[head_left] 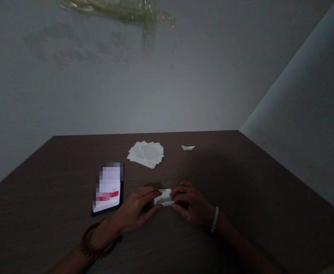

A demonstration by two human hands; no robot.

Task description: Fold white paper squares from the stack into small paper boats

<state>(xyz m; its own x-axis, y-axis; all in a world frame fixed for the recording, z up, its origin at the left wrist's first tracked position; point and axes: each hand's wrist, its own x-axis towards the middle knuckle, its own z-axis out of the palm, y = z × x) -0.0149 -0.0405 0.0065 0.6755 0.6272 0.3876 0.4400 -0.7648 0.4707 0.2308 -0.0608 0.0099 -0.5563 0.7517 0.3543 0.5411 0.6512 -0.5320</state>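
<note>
A small printed sheet of paper (163, 197) lies on the table between my hands, with a fold along its near edge. My left hand (139, 205) grips its left end, thumb at the near edge and fingers over the top. At the right end, my right hand (190, 201) pinches the paper in the same way. Fingertips cover both ends of the sheet. Farther back on the right stands a small white paper boat (188, 148).
A loose pile of printed paper sheets (146, 154) lies toward the back of the brown table (241, 190). Left of my left hand is a phone (108, 188) with its screen lit. A grey wall (167, 95) rises behind the table's far edge.
</note>
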